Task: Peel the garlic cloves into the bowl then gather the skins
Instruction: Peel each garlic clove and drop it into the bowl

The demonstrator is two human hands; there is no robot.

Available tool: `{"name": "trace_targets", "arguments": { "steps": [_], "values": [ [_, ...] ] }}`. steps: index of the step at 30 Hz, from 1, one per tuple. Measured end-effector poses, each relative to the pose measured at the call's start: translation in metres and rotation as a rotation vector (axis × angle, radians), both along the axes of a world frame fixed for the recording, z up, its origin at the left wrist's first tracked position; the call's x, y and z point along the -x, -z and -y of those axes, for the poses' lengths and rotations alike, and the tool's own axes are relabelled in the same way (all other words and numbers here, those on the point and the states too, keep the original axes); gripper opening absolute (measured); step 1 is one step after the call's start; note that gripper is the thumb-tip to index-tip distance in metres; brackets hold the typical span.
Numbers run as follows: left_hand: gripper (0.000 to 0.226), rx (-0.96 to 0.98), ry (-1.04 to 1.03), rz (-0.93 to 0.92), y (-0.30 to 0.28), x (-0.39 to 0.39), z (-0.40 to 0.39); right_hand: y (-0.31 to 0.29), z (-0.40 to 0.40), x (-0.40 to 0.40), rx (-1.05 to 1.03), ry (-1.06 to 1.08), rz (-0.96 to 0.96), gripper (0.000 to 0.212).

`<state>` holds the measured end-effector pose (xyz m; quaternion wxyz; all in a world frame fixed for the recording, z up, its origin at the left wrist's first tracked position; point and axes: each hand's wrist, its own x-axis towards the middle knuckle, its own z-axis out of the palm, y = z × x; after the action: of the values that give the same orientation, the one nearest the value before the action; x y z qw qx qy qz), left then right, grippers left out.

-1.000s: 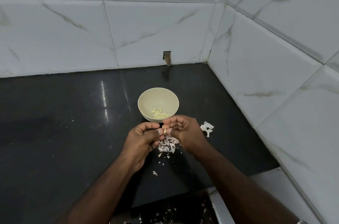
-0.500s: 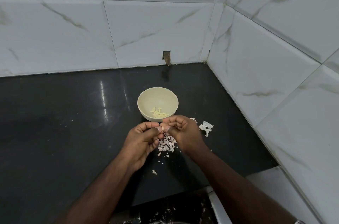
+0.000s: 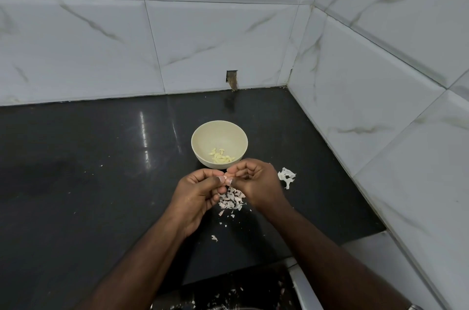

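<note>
Pinching one small pale garlic clove [image 3: 224, 178] between them, the left hand [image 3: 200, 190] and right hand [image 3: 256, 182] meet fingertip to fingertip, each grip curled tight on it, just above the glossy black stone desk [image 3: 101, 182]. Directly below lies a heap of pinkish-white papery garlic skins [image 3: 232, 199]. Just beyond stands a round cream bowl [image 3: 219, 143] holding peeled yellowish cloves [image 3: 221, 156]. A crumpled white skin scrap [image 3: 287, 175] lies to the right, near white marble-veined wall tiles [image 3: 380, 106].

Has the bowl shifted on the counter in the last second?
No. The bowl sits in the same spot below the wall notch and left of the white skin scrap; only the camera drifted slightly.
</note>
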<state>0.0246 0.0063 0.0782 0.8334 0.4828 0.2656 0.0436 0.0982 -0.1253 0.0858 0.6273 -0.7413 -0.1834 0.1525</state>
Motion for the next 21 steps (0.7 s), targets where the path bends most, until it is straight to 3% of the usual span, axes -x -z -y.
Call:
{"name": "trace_targets", "arguments": {
  "steps": [8, 15, 21],
  "values": [
    [0.01, -0.045, -0.009, 0.039, 0.005, 0.001, 0.002, 0.002, 0.0, 0.0, -0.033, 0.043, -0.081, 0.015],
    [0.013, -0.263, 0.004, 0.114, 0.01, 0.001, 0.0, -0.001, 0.001, 0.0, -0.16, 0.008, -0.457, 0.017],
    [0.015, -0.318, 0.033, 0.161, 0.011, 0.001, -0.003, -0.005, 0.002, 0.001, -0.247, 0.008, -0.73, 0.015]
  ]
}}
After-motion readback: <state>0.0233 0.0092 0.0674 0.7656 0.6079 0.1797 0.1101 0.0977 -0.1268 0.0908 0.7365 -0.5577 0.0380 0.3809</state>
